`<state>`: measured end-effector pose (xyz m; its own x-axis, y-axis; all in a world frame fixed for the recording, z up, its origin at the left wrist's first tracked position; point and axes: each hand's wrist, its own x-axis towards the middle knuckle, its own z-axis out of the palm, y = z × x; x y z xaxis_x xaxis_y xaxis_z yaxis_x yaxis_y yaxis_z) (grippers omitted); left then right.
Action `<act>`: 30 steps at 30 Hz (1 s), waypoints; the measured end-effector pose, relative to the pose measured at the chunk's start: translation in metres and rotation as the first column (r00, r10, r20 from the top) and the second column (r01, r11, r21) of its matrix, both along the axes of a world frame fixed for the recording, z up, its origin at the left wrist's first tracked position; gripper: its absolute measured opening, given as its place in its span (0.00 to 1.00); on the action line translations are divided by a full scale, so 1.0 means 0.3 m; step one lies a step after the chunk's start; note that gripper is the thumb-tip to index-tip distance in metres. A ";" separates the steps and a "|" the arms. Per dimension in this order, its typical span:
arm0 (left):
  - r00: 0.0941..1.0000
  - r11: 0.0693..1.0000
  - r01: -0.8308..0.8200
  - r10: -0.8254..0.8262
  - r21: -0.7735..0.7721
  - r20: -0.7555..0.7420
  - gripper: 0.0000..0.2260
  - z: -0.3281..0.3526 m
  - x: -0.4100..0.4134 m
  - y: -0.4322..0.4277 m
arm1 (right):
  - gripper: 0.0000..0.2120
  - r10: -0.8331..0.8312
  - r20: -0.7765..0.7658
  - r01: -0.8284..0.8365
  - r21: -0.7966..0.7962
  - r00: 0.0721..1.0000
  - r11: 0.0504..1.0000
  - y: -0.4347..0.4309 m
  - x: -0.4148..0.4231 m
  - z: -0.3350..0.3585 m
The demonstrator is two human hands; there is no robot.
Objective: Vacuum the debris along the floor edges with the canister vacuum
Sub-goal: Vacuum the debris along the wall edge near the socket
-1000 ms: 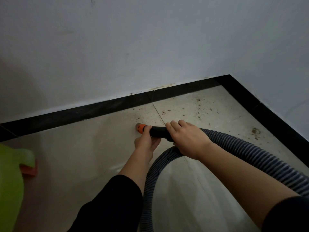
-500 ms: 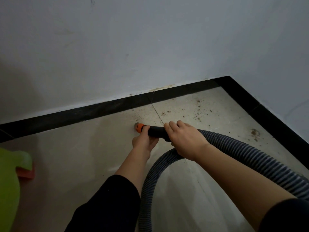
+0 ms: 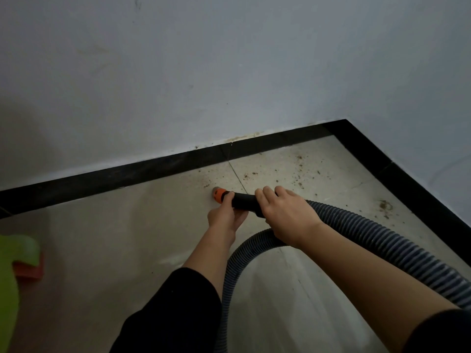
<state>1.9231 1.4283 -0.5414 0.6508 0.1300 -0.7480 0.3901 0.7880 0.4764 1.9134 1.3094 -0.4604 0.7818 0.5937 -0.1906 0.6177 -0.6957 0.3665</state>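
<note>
Both hands hold the vacuum's black nozzle tube (image 3: 242, 200), which ends in an orange tip (image 3: 218, 193) lying low on the pale floor tile. My left hand (image 3: 224, 217) grips the tube from below, just behind the orange tip. My right hand (image 3: 285, 215) wraps over the tube where the ribbed grey hose (image 3: 369, 238) joins it. The hose loops back towards me under my arms. Brown debris (image 3: 298, 174) is scattered on the tile beyond the tip, towards the room corner, with a small clump (image 3: 385, 205) near the right baseboard.
A black baseboard (image 3: 127, 175) runs along the white wall and turns at the corner (image 3: 344, 124) down the right side. A lime-green object with an orange part (image 3: 23, 258) sits at the left edge. A tile joint (image 3: 235, 174) runs from the baseboard towards the nozzle.
The nozzle tip and both hands have shifted slightly away from me towards the baseboard and the debris. The grips are unchanged.
</note>
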 end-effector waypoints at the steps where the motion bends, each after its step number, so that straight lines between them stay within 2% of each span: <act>1: 1.000 1.000 -0.012 0.012 0.008 -0.008 0.11 0.000 0.002 0.003 | 0.27 0.003 0.001 -0.003 0.000 1.000 1.000 0.005 0.002 -0.002; 13: 0.982 0.984 -0.168 0.172 0.054 -0.083 0.11 0.007 0.000 0.049 | 0.28 0.032 0.000 -0.032 0.014 0.999 0.999 0.078 0.012 -0.031; 30: 0.999 0.998 -0.050 0.050 -0.029 0.007 0.18 0.004 0.036 0.023 | 0.26 -0.004 0.008 0.004 0.006 1.000 1.000 0.044 0.038 -0.009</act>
